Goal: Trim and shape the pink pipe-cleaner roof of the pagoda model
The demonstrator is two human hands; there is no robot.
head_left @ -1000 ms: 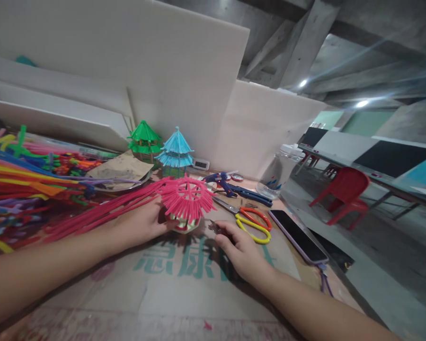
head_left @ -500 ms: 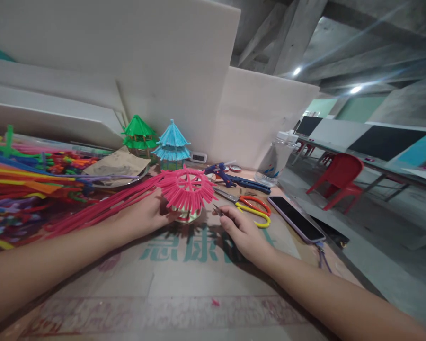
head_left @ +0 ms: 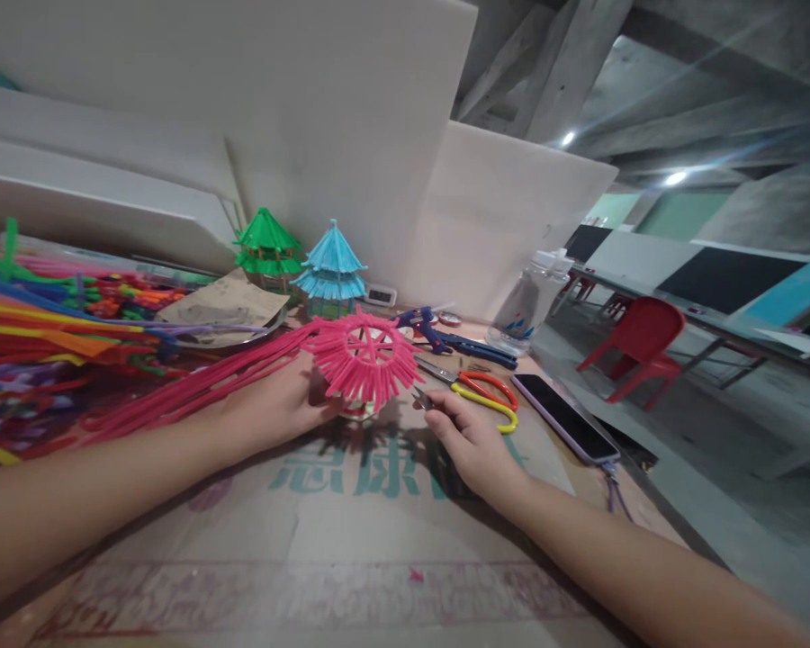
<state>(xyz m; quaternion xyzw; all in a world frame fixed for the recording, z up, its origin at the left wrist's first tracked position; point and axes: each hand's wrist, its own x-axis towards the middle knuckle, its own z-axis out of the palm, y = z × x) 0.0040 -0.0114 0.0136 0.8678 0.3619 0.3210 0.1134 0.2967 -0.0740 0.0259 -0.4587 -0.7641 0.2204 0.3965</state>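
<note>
Left hand holds the pale base of a pink, round-roofed pavilion model of fuzzy stems, positioned above green-lettered cardboard. Right hand, fingers pinched, holds a small pointed metal tool (type indeterminable) near the roof's fringed edge.

The pink-roofed model looks tipped a little more toward the bench's near edge than a second ago: more of its top shows, and less of the pale base beneath. The right hand has brought its small pointed tool up from beside that base to near the fringed rim. The person's view has dipped, baring more of the bench's near part and its printed band.
</note>
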